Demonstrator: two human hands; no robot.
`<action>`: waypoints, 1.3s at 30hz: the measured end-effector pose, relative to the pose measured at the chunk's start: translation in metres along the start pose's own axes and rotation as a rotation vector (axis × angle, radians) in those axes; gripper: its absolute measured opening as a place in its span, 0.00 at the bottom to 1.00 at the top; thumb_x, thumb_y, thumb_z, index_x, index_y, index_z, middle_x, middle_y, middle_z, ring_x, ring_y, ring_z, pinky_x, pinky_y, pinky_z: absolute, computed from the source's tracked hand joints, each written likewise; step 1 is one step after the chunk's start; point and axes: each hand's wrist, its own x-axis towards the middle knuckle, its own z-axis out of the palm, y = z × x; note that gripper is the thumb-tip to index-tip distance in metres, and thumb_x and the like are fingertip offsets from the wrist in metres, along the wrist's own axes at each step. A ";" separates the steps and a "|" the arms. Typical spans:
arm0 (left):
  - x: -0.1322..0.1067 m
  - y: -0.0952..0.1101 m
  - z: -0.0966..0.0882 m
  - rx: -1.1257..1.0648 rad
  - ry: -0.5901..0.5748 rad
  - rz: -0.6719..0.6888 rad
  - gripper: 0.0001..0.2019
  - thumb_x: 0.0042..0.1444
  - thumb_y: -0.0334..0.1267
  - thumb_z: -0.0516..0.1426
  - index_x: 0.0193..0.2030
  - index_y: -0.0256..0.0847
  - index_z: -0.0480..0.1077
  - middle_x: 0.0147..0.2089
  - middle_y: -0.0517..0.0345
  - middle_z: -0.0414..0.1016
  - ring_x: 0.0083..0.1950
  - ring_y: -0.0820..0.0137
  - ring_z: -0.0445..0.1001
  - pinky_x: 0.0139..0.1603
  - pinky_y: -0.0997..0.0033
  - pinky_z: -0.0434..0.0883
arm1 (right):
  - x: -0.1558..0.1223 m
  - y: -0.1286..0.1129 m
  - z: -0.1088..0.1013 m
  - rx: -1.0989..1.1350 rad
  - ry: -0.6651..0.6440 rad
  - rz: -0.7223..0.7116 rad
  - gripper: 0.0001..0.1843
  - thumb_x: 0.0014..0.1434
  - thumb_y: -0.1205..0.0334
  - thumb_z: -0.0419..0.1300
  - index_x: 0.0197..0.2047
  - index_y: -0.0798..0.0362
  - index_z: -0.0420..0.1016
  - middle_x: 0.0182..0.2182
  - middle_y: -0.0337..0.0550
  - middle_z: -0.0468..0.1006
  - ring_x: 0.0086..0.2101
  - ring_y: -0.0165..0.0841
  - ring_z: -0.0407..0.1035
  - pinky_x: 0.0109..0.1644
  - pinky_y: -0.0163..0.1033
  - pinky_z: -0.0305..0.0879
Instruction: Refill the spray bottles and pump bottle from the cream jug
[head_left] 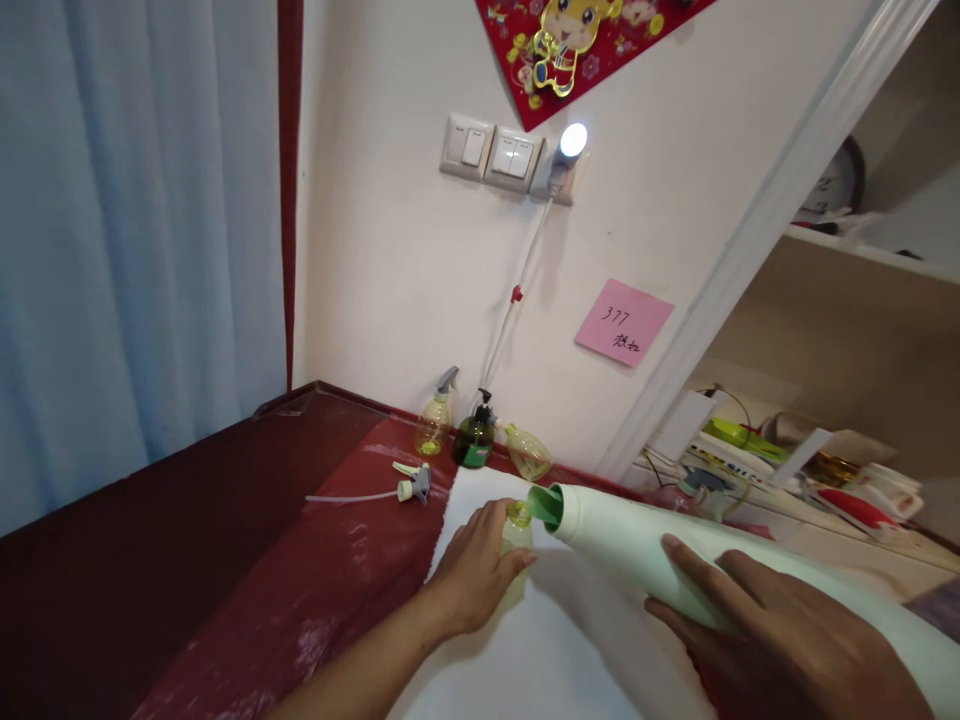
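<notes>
My left hand (pixel 484 565) is wrapped round a translucent yellow-green spray bottle (pixel 517 545), its neck uncovered and facing up. My right hand (pixel 787 620) grips a long, pale green cylindrical container (pixel 637 535), tilted so that its mouth points left. A darker green lip at that mouth reaches close to the bottle's neck; whether they touch, or liquid is flowing, I cannot tell. To the left of the bottle, a trigger sprayer head (pixel 416 484) with its tube lies on the red cover (pixel 360 560). The bottle stands over a white cloth (pixel 480 490).
Along the wall are a spray bottle (pixel 433 420) with a grey trigger, a dark green pump bottle (pixel 475 438) and a tilted yellowish bottle (pixel 529 453). A cord (pixel 517 290) hangs from the socket. Cluttered shelves (pixel 885 270) are on the right, and a blue curtain (pixel 135 220) hangs left.
</notes>
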 end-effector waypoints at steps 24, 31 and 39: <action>0.000 0.001 -0.001 0.021 -0.002 0.000 0.23 0.62 0.39 0.56 0.63 0.39 0.62 0.64 0.45 0.70 0.66 0.56 0.66 0.67 0.56 0.62 | 0.006 0.002 -0.005 -0.031 -0.011 -0.019 0.17 0.75 0.56 0.49 0.53 0.54 0.74 0.28 0.40 0.77 0.23 0.34 0.73 0.29 0.40 0.64; 0.001 0.003 0.000 0.021 -0.005 -0.016 0.22 0.62 0.38 0.56 0.62 0.39 0.63 0.63 0.45 0.71 0.65 0.55 0.66 0.66 0.54 0.62 | 0.007 0.003 -0.006 -0.021 -0.015 -0.036 0.17 0.75 0.56 0.48 0.54 0.54 0.74 0.28 0.40 0.76 0.23 0.34 0.72 0.29 0.40 0.64; 0.000 0.004 0.000 0.019 -0.003 -0.022 0.22 0.61 0.38 0.56 0.62 0.39 0.63 0.62 0.45 0.71 0.64 0.55 0.67 0.65 0.54 0.63 | 0.012 0.004 -0.008 -0.040 0.002 -0.061 0.18 0.76 0.55 0.46 0.54 0.55 0.74 0.27 0.39 0.76 0.22 0.32 0.71 0.28 0.39 0.63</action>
